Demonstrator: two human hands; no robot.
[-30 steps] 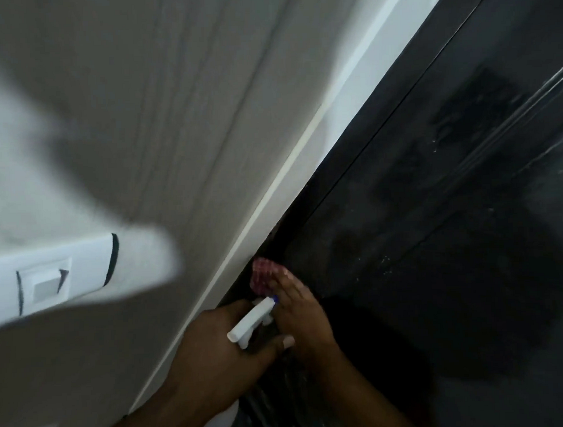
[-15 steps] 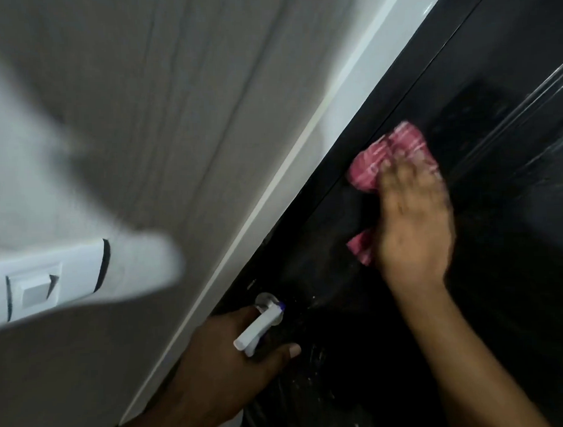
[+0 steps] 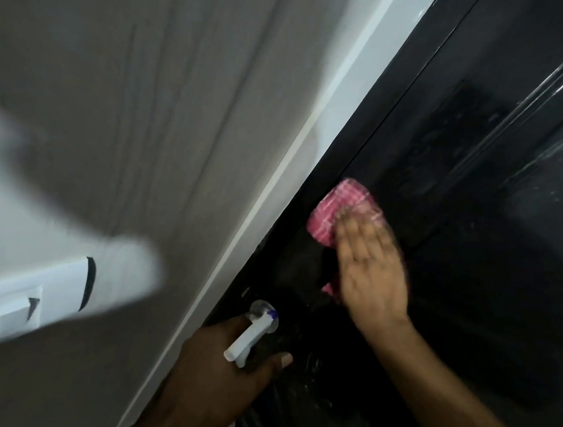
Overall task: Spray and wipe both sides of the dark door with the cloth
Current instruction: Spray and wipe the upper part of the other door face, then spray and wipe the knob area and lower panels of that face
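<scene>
Two hands are at work on the dark door (image 3: 468, 302), which fills the right side of the view; its edge runs on a slant from lower left to upper right. A white frame (image 3: 304, 164) follows that edge, with a grey wall (image 3: 142, 106) beyond it and a white switch plate (image 3: 37, 298) at far left, blurred. A small round clear fitting (image 3: 259, 308) sits on the door near its edge, just behind the sprayer tip.

The left hand (image 3: 209, 369) is curled round the neck of the spray bottle (image 3: 246, 342), thumb stretched out to the right. The bottle's body is hidden beneath the hand, so its contents cannot be told. The white spray head lies along the same slant as the door edge, its blue-tipped nozzle pointing up and right.

The right hand (image 3: 371, 274) lies flat, fingers straight and close together, pressing the pink checked cloth (image 3: 334, 208) against the door face close to the frame. The cloth is bunched; most shows beyond the fingertips, a scrap beside the palm. The hand is motion-blurred.
</scene>
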